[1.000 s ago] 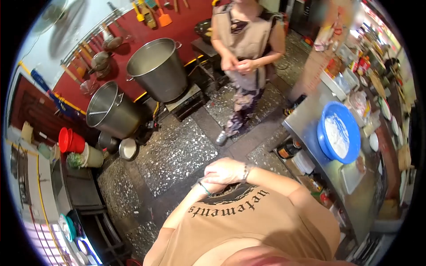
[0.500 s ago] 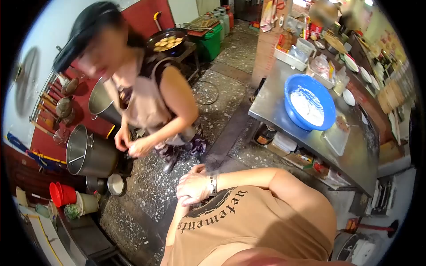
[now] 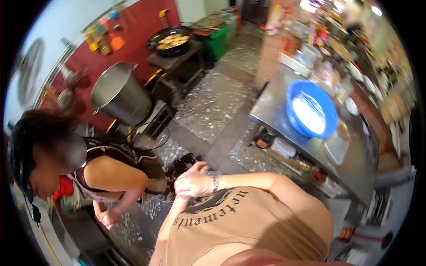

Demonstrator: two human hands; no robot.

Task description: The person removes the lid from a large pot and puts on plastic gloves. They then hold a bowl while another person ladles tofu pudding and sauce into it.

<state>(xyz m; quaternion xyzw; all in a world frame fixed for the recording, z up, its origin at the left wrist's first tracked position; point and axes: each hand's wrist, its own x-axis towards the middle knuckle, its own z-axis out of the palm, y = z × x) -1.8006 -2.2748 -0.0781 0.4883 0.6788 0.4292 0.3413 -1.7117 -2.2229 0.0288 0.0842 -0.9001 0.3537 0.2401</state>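
1. In hand now, as I judge it, is some work with a clear plastic glove (image 3: 202,185), which seems to lie over the right hand (image 3: 190,181). Any further move calls for parting the two hands first.
2. The right hand is curled over the left hand (image 3: 199,167), in front of the belly. The left is mostly hidden, so I cannot tell if it is spread or closed. I also cannot tell if the right one grips something.
3. I count one co-worker (image 3: 120,173) near, to the left of the hands. This person's two hands (image 3: 107,217) are together.
4. Ahead and left of the hands, there is one large pot (image 3: 120,95); farther ahead, one frying pan (image 3: 151,43) with yellow pieces, too blurred for counting, and one green bin (image 3: 215,45).
5. To the right of the hands, well apart, one metal table (image 3: 268,106) carries one blue basin (image 3: 326,128) with white contents, and one flat tray (image 3: 336,150) just beside it.
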